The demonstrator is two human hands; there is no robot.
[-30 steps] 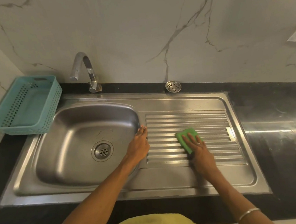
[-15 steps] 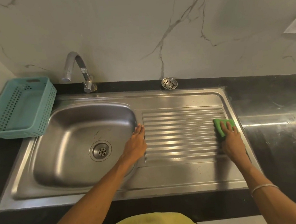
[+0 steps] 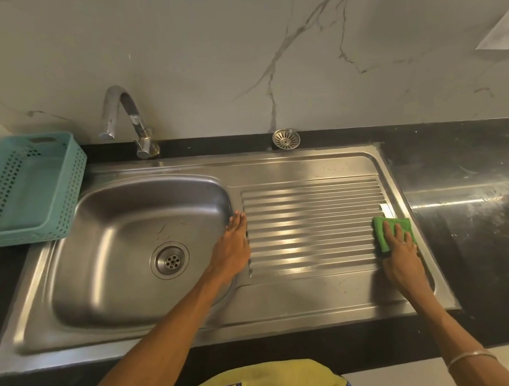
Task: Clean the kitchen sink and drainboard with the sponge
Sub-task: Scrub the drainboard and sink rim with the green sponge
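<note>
Right hand point(image 3: 401, 256) presses flat fingers on green sponge point(image 3: 390, 232) at drainboard's point(image 3: 313, 224) right edge. Left hand point(image 3: 232, 248) flat, bracing at sink point(image 3: 121, 254) rim. Best: stroke along ridges, even pressure.

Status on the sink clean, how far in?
Done: cannot tell; nothing shows which areas are already wiped. In hand: the right hand presses the green sponge onto the right end of the ribbed drainboard, while the left hand rests on the rim beside the basin. Left: probably the basin; no sponge there.
</note>
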